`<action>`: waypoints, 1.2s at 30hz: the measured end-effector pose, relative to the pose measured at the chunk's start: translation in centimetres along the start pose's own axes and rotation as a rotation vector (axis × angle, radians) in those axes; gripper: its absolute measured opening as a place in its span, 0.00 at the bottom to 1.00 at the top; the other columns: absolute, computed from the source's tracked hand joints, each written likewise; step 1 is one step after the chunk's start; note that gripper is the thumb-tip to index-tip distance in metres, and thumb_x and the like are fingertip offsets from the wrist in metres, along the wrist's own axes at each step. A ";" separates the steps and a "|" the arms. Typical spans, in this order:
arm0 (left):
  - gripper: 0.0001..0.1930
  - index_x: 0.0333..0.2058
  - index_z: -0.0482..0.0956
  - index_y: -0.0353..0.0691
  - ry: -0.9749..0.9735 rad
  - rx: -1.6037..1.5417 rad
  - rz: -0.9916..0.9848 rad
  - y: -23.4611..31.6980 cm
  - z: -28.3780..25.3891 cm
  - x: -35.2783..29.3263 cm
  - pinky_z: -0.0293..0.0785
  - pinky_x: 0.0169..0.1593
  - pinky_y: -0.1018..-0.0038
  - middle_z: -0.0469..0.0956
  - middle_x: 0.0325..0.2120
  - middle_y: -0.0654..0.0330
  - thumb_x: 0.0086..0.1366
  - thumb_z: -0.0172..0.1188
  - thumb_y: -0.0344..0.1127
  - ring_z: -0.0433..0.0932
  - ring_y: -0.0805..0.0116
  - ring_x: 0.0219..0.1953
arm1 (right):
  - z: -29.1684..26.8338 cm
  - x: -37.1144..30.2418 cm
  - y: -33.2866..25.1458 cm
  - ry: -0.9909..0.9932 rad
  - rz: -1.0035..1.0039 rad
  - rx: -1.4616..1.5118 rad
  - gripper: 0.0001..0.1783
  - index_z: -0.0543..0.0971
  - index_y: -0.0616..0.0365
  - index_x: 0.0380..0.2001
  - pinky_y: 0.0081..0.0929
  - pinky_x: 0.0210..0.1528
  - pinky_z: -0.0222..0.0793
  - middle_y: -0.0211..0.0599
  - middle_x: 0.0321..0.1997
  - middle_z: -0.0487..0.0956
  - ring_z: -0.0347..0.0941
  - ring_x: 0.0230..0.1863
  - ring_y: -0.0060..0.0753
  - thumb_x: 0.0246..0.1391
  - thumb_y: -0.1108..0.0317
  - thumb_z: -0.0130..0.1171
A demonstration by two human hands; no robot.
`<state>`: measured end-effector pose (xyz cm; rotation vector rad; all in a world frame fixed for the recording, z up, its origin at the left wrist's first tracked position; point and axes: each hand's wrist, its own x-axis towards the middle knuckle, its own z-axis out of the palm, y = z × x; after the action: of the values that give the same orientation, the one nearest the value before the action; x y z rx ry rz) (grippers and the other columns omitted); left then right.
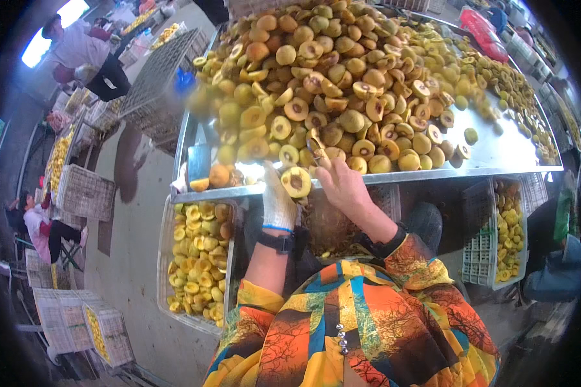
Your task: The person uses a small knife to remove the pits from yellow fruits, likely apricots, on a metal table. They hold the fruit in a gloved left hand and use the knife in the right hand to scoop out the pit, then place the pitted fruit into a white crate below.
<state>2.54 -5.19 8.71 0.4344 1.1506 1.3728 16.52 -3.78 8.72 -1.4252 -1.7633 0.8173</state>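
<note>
My left hand (277, 200), in a white knit glove with a dark watch at the wrist, holds a halved yellow peach (296, 181) cut side up at the front edge of the metal table (497, 155). My bare right hand (343, 184) is closed around a small pitting tool (315, 145) whose tip points at the peach pile. A large heap of whole and halved yellow peaches (329, 77) covers the table just beyond both hands.
A clear plastic crate of peach halves (200, 258) stands below the table on my left. Another white crate with halves (503, 232) stands on my right. Stacked empty crates (84, 190) line the floor at left, where other people sit and work.
</note>
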 end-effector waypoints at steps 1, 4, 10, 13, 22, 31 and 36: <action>0.32 0.35 0.72 0.39 -0.009 -0.003 0.050 -0.1 -0.5 0.8 0.67 0.21 0.79 0.76 0.23 0.59 0.63 0.34 0.65 0.74 0.70 0.22 | 0.4 0.1 0.1 -0.092 -0.048 -0.116 0.22 0.66 0.65 0.30 0.49 0.31 0.66 0.61 0.21 0.72 0.70 0.29 0.65 0.54 0.52 0.51; 0.32 0.34 0.73 0.38 0.038 -0.077 0.054 0.3 -1.2 1.2 0.69 0.22 0.79 0.76 0.24 0.58 0.63 0.36 0.64 0.74 0.69 0.21 | 0.6 -2.0 -1.2 -0.212 -0.013 -0.164 0.23 0.66 0.65 0.30 0.49 0.30 0.66 0.59 0.22 0.73 0.71 0.29 0.63 0.53 0.51 0.51; 0.34 0.33 0.72 0.33 0.019 -0.100 0.089 -1.4 -2.0 2.2 0.74 0.30 0.74 0.75 0.24 0.52 0.63 0.35 0.64 0.75 0.65 0.24 | 2.3 -3.6 -0.9 -0.266 -0.037 -0.262 0.23 0.66 0.63 0.30 0.48 0.29 0.67 0.54 0.22 0.75 0.72 0.28 0.59 0.55 0.50 0.49; 0.32 0.30 0.73 0.33 0.059 -0.071 0.134 -1.4 -1.6 1.6 0.71 0.26 0.78 0.74 0.21 0.58 0.64 0.37 0.62 0.73 0.70 0.21 | 2.3 -4.0 -1.1 -0.292 -0.020 -0.297 0.22 0.65 0.63 0.30 0.47 0.29 0.67 0.55 0.22 0.75 0.72 0.28 0.58 0.55 0.51 0.49; 0.35 0.25 0.74 0.34 -0.118 0.433 0.064 -0.4 -2.0 0.9 0.66 0.20 0.80 0.72 0.14 0.59 0.61 0.40 0.66 0.71 0.70 0.15 | 2.0 -5.7 -0.2 -0.498 -0.025 -0.290 0.18 0.67 0.67 0.32 0.47 0.29 0.69 0.55 0.22 0.75 0.74 0.27 0.57 0.54 0.59 0.49; 0.24 0.27 0.71 0.38 -0.048 0.309 0.401 -2.1 -1.2 0.2 0.61 0.21 0.80 0.68 0.17 0.64 0.62 0.47 0.57 0.65 0.76 0.17 | 2.4 -4.7 -1.8 -0.457 0.148 0.091 0.15 0.75 0.70 0.26 0.44 0.30 0.72 0.57 0.23 0.75 0.75 0.26 0.54 0.52 0.66 0.49; 0.19 0.27 0.70 0.37 -0.009 0.193 0.210 -3.9 0.3 0.8 0.64 0.17 0.79 0.69 0.16 0.63 0.63 0.49 0.50 0.67 0.74 0.14 | 3.0 -5.8 0.6 -0.421 0.191 0.144 0.16 0.70 0.71 0.33 0.43 0.36 0.70 0.60 0.26 0.76 0.75 0.32 0.57 0.48 0.65 0.51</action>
<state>4.69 -5.21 5.36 0.7158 1.2625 1.4430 15.10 -9.48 5.72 -1.4126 -1.8392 1.4013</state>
